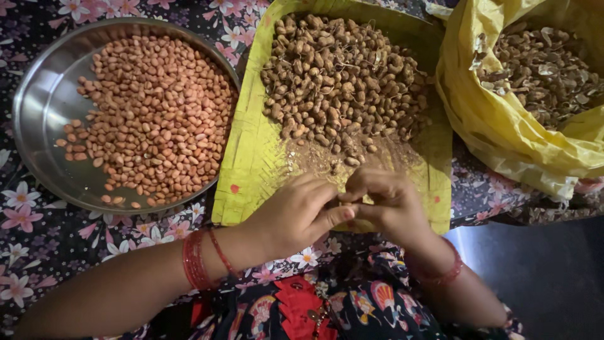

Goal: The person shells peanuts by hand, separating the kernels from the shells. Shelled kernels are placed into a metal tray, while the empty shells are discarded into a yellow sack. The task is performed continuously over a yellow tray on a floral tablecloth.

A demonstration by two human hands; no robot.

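Observation:
My left hand (296, 214) and my right hand (387, 201) meet fingertip to fingertip over the near edge of a yellow woven tray (248, 157). Both pinch one small thing between thumbs and fingers, most likely a peanut pod; it is almost hidden. A heap of unshelled peanuts (343, 75) fills the far part of the tray. To the left, a round steel plate (38, 107) holds many shelled pink peanuts (157, 119). Red bangles circle both wrists.
A yellow plastic bag (497, 126) at the upper right holds empty peanut shells (541, 69). Dark cloth with pink flowers (38, 245) lies under everything. Bare dark floor (547, 271) shows at the lower right.

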